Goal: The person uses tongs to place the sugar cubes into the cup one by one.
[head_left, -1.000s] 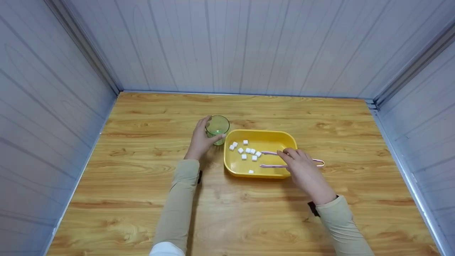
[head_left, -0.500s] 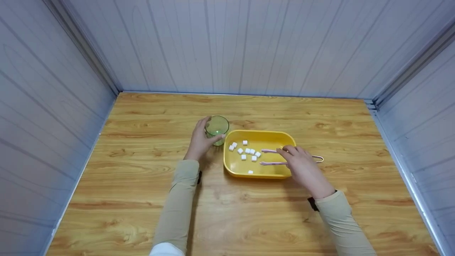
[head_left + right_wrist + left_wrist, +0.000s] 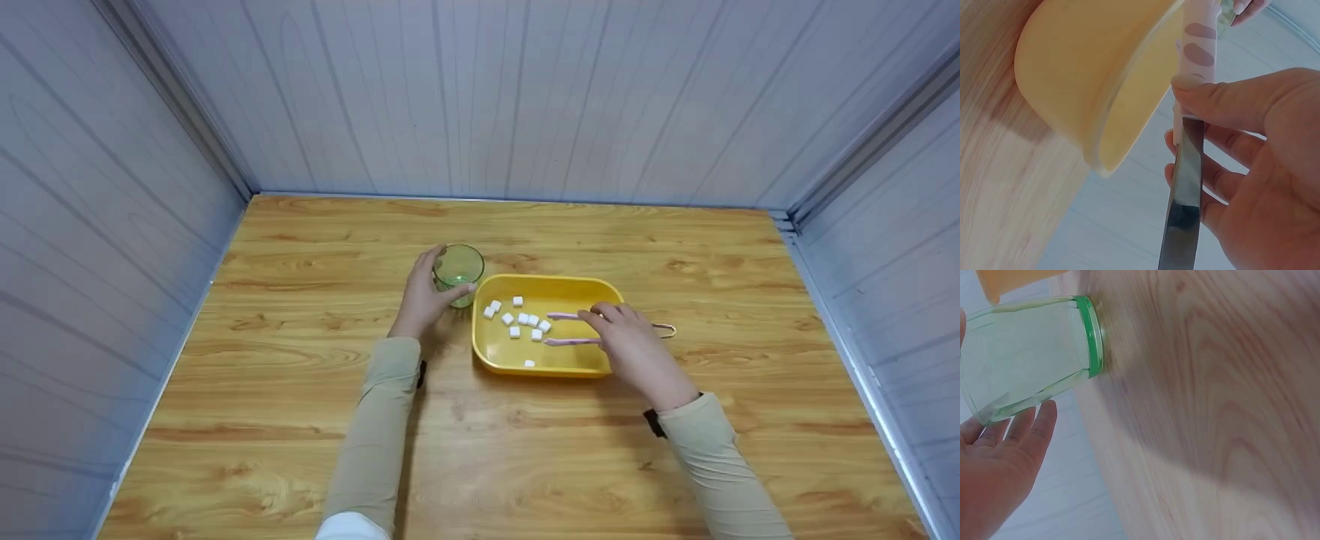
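I had the left hand [image 3: 427, 300] curved round a transparent green tumbler [image 3: 459, 262], thumb and fingers on opposite sides, upright on the wood-grain table [image 3: 285, 337] just beside a yellow, rounded-rectangular basin [image 3: 574, 296]. The right hand [image 3: 637, 352] pinched a pair of pink-and-metal tongs [image 3: 574, 342], their arms spread, over that basin. Small white cubes [image 3: 532, 320] lay scattered in it, several clustered near the tips; I couldn't tell whether one sat between them. Crowding, I judged, could make closing tips shove neighbours away, while off-centre pressure could flick a cube out.
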